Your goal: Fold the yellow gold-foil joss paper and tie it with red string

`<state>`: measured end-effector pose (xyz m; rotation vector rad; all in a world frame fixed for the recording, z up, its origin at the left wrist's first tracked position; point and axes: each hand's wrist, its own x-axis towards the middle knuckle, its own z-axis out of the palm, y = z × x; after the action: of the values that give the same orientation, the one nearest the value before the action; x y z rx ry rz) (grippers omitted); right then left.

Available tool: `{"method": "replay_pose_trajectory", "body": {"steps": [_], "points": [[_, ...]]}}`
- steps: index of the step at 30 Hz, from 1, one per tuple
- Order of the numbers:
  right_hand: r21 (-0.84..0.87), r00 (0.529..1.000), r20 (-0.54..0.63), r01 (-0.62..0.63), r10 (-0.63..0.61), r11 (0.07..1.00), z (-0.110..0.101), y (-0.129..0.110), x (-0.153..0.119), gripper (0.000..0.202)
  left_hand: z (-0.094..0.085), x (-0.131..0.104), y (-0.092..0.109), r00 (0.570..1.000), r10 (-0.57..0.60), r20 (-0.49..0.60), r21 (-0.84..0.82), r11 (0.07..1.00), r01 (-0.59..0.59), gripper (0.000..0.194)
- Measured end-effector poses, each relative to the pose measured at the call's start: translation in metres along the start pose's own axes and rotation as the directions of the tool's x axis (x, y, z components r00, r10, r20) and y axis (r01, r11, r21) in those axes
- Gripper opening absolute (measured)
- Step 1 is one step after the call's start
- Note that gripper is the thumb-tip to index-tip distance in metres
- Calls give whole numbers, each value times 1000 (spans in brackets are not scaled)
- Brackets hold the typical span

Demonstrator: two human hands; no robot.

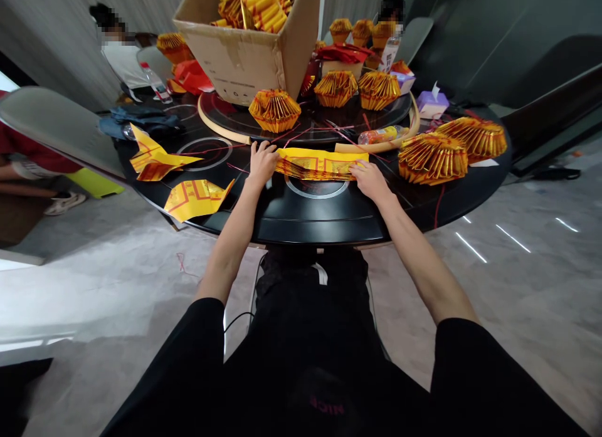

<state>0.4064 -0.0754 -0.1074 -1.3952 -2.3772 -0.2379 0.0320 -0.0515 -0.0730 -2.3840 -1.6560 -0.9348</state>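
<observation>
Two bare hands grip one long, narrow stack of pleated yellow paper [324, 163] with red print: the left hand [263, 163] pinches its nine o'clock end, fingers bent over the top, and the right hand [371, 180] pinches its three o'clock end. The stack lies crosswise between them, near the six o'clock edge of the glossy black round tabletop [320, 230].

Taking the stack as the dial's centre, a folded yellow paper piece with pointed tips [157, 155] lies at nine o'clock, and a flatter folded yellow sheet [192, 197] between eight and nine. Two fan-pleated gold paper ornaments [433, 160] sit near three o'clock. At two o'clock are a clear plastic bottle with an orange label [383, 135] and, farther out, a purple-and-white tissue box [433, 103]. A brown cardboard box [235, 61], filled with yellow paper bundles [266, 9], stands at eleven o'clock on a raised black turntable with a tan rim [223, 133].

Beyond, toward ten o'clock, sits a person in a white top [123, 64]. The floor [108, 268] is grey.
</observation>
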Motion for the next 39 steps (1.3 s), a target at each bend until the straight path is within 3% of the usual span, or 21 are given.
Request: {"method": "replay_pose_trajectory", "body": {"steps": [4,7,10,12,15,17,19,20,22,24,27,29,30,32,34,36,37,39], "points": [[3,1000,4,-4,4,1000,-1,-1,-1,45,-8,1,8,999,-40,20,23,999,39,26],[17,999,-36,-4,5,1000,-4,-4,-5,45,-25,-5,31,998,-48,48,79,996,44,25],[39,992,-122,-23,27,999,-7,-5,-9,49,-49,-32,61,1000,29,4,91,995,-29,29],[58,985,-167,-34,44,998,-9,-7,-10,51,-66,-61,73,995,37,-96,99,995,-28,34],[86,982,-183,-30,45,996,-11,-10,-10,53,-88,-109,67,954,-208,-215,119,964,237,43],[90,984,-174,-26,42,996,-11,-12,-10,53,-98,-134,48,886,-383,-260,129,896,425,58],[82,985,-167,-30,43,996,-12,-13,-9,53,-104,-150,24,829,-490,-271,153,828,539,58],[78,985,-167,-34,46,996,-12,-14,-9,54,-106,-155,13,819,-511,-260,166,812,559,48],[74,984,-172,-37,50,997,-14,-15,-9,55,-107,-159,-1,840,-500,-212,186,823,537,20],[77,983,-179,-28,42,997,-16,-19,-9,55,-103,-157,0,892,-421,-164,180,876,447,19],[78,987,-156,42,-29,996,-17,-31,-8,55,-89,-150,32,973,-213,-86,139,965,224,31],[73,988,-111,119,-110,990,-16,-43,-8,55,-78,-145,58,993,-116,-17,115,986,118,33],[72,985,-88,154,-147,985,-16,-48,-8,55,-73,-144,66,993,-118,-19,112,987,119,34],[77,980,-63,191,-186,979,-15,-56,-9,54,-69,-142,68,969,-217,-117,124,965,231,38],[87,982,-65,180,-175,980,-15,-59,-10,54,-70,-142,51,902,-363,-235,126,908,399,50],[95,987,-72,152,-146,984,-16,-61,-10,55,-73,-141,27,841,-466,-274,113,853,510,52],[97,988,-74,145,-138,985,-16,-61,-10,55,-74,-140,18,833,-481,-273,108,845,524,49],[98,987,-74,152,-145,984,-16,-62,-10,56,-71,-138,15,861,-446,-245,107,870,481,49]]}}
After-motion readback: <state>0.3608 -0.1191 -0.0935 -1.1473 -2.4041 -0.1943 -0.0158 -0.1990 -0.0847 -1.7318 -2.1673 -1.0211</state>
